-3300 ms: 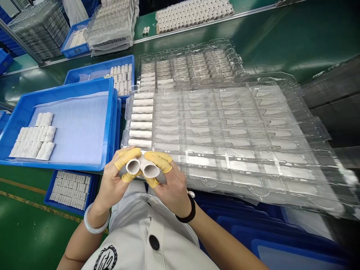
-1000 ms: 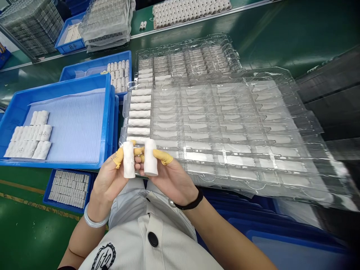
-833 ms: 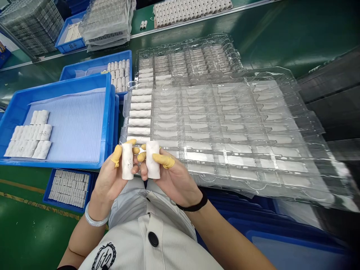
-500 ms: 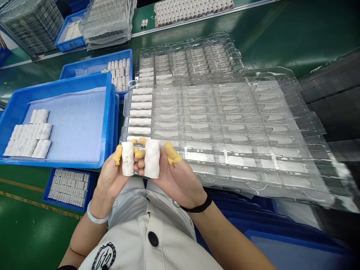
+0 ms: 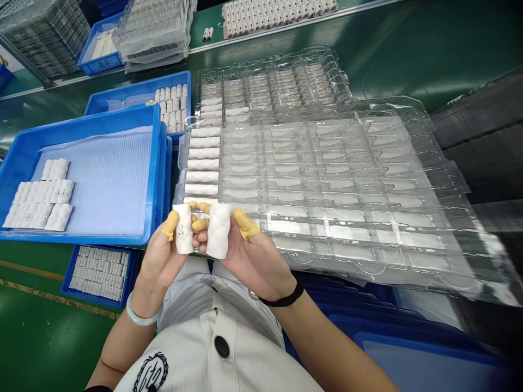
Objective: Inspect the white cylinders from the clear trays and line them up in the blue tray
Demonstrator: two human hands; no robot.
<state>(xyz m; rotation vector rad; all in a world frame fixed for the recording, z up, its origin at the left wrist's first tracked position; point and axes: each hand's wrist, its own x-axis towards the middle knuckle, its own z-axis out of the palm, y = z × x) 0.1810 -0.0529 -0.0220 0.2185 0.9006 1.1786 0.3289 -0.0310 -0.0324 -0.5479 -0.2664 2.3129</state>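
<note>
My left hand [image 5: 162,249] holds a small white wavy-sided block [image 5: 183,228] with dark marks on its face, the thumb along its left edge. A second white wavy-sided block [image 5: 219,231], with no marks showing, lies against the fingers of my right hand [image 5: 258,256]; that thumb stands apart from it. Both blocks are roughly upright, side by side. Yellow finger covers sit on the thumbs and several fingertips. Just beyond my hands, a clear plastic tray [image 5: 245,158] carries a column of similar white pieces in its left slots.
At left, a blue bin [image 5: 154,179] lined with a pale sheet contains several grouped white blocks [image 5: 36,202]. Smaller blue bins [image 5: 87,104] stand behind and below [image 5: 128,277] it. Another clear tray [image 5: 281,81], stacked trays [image 5: 157,32] and rows of white pieces [image 5: 278,16] lie farther back.
Both blocks have tilted slightly, their lower ends shifting a little relative to their tops. The hands keep the same hold, and the whole view has shifted slightly.
</note>
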